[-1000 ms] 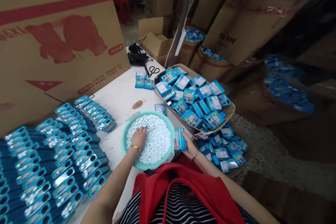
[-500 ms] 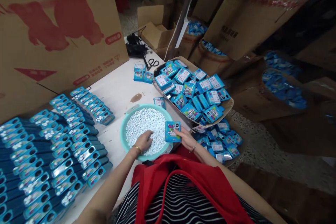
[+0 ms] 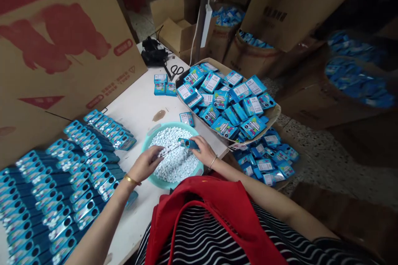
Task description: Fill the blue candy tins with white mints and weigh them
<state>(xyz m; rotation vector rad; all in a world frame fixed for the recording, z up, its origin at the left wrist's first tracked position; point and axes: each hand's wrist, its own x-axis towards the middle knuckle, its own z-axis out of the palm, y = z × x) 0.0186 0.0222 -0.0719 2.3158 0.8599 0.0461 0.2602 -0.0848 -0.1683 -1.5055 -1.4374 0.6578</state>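
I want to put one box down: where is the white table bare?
Mainly the patch of white table between the printed carton, three small boxes and the basin, marked by a brown stain. A narrower strip runs between the left forearm and red apron. Crowded: box rows at left, heaped tray at right.
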